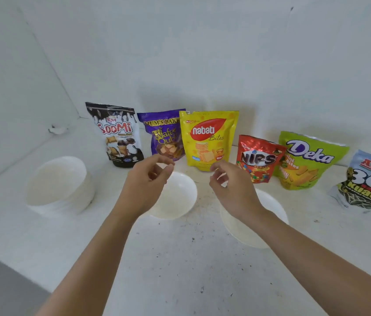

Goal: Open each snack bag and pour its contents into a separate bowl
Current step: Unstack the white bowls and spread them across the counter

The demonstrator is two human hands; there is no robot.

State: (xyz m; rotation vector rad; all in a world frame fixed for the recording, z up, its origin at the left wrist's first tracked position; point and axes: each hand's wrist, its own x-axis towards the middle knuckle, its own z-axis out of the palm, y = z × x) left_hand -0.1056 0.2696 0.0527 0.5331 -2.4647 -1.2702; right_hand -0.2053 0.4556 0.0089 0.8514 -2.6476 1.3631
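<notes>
Across the back now, left to right: black-and-white Soomi bag [118, 135], purple Wafer Qube bag [163, 135], yellow Nabati bag [208, 140], red Nips bag [257, 158], green Deka bag [305, 160], and a blue-and-white 360 Kuaci bag [369, 181] out at the right edge. All six upright on the white table [180, 258] near the wall, tops shut. Purple one partly tucked behind the yellow; red one overlapping the green.

In front, three lots of white bowls: a stack of bowls [59, 179] well off to the left, a middle bowl [180, 195] below the purple and yellow bags, a right bowl [237, 226] nearer the camera, partly hidden under the forearm.

Now the left hand [148, 181]: raised over the left side of the middle bowl, fingers loosely curled, thumb and forefinger close together, gripping nothing. And the right hand [232, 185]: up in front of the foot of the Nabati bag, above the far rim of the right bowl, fingers loosely curled too, holding nothing. Apart from each other, touching no bag.
</notes>
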